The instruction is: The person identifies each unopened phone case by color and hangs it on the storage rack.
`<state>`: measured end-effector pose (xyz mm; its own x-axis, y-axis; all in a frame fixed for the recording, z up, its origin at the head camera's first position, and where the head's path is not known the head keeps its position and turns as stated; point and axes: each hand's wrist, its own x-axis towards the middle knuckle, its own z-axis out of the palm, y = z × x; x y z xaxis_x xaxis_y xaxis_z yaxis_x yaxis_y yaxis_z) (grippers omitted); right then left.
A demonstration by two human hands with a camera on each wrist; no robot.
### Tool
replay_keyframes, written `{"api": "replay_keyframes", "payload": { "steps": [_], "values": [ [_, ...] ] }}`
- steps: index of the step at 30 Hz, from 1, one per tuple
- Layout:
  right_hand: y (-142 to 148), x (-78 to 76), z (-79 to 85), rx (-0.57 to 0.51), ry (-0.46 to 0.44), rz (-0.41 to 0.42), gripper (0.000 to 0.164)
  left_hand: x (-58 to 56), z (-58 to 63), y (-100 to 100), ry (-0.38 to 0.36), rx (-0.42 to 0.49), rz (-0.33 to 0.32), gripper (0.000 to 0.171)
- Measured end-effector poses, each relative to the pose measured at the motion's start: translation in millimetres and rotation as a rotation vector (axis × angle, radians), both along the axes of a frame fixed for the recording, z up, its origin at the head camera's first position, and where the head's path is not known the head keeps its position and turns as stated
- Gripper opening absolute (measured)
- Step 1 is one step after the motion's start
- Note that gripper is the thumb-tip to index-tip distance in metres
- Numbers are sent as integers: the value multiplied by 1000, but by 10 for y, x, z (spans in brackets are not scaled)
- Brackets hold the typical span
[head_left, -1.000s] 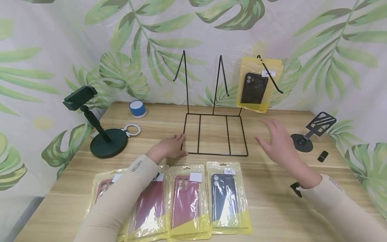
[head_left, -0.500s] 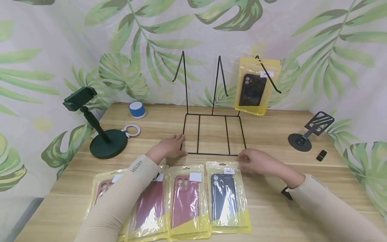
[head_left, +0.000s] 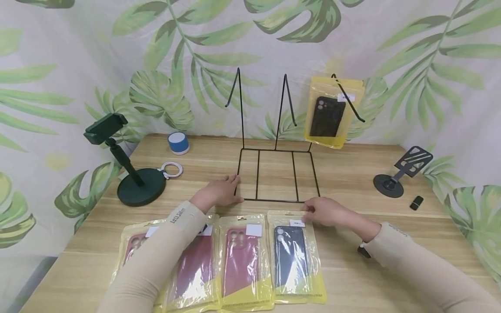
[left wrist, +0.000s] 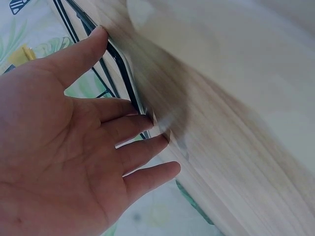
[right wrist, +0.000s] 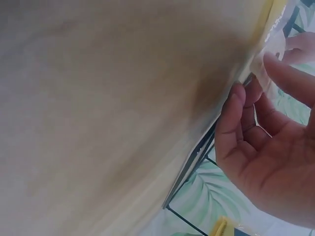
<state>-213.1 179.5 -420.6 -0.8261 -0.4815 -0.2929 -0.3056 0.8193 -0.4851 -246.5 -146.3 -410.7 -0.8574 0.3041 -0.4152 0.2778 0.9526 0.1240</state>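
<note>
In the head view my left hand (head_left: 220,191) rests at the left front corner of a black wire display rack (head_left: 257,174). Its fingers are straight and spread, with the thumb on the front wire, as the left wrist view shows. My right hand (head_left: 328,211) is at the top right corner of a bagged dark phone case (head_left: 290,252), lying flat at the front. In the right wrist view, thumb and curled fingers pinch the bag's clear plastic edge (right wrist: 268,61). To its left lie bagged pink phone cases (head_left: 240,261), partly under my left sleeve.
A bagged black phone case (head_left: 328,116) hangs on the rack's right hook; two other hooks rise beside it. A green phone stand (head_left: 141,187), white cable (head_left: 172,169) and blue-white cylinder (head_left: 178,143) stand left. A black folding stand (head_left: 391,184) and small black object (head_left: 416,202) are right.
My right hand has come down and left from beside the rack to the top corner of the bagged dark phone case, its fingers curling. The left hand has stayed at the rack corner.
</note>
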Motion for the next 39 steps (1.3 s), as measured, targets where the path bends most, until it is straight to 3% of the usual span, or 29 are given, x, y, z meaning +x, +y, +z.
{"api": "replay_keyframes", "payload": {
  "steps": [8,22,31,36,39],
  "values": [
    [85,81,45,-81,88,-15,15,-4,4,14,4,3,-8,81],
    [199,460,426,-512,300,-177,12,-8,5,13,6,1,-11,82],
    [273,660,591,-627,549,-163,6,2,22,24,3,-3,-8,81],
    [316,650,671,-729,730,-121,18,10,28,27,3,-3,-6,81],
    [344,607,741,-783,802,-106,11,13,27,25,0,0,-2,81]
  ]
}}
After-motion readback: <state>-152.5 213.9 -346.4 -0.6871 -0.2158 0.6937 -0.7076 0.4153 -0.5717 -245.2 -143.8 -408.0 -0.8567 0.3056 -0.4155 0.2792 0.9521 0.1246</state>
